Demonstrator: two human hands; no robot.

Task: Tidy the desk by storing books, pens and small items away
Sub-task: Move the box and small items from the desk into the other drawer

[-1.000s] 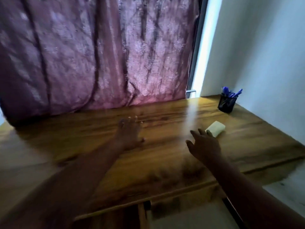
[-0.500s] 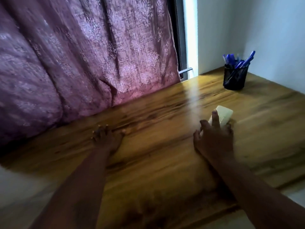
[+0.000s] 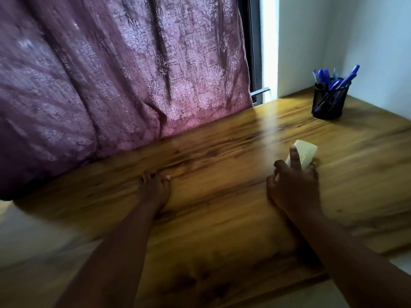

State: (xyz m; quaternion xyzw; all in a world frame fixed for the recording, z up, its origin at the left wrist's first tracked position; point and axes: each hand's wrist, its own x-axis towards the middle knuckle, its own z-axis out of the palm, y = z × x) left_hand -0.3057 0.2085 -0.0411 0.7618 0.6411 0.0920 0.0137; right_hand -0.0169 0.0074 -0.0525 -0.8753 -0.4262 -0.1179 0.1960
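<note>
One finger of right hand (image 3: 293, 187) now laid on pale eraser (image 3: 304, 152), reached from near a second ago; grip not yet closed. Left hand (image 3: 154, 187) flat, fingers loosely together on desk (image 3: 222, 218). Pen holder (image 3: 328, 102) well apart.

Two bare forearms are entering from the lower edge of the frame, one at lower left, one at lower right, neither showing a sleeve, watch or bracelet. The left hand (image 3: 155, 190), near the centre, is showing short, pale fingernails. The right hand (image 3: 293, 187), right of centre, is showing no ring; its edges are blurring slightly.
</note>
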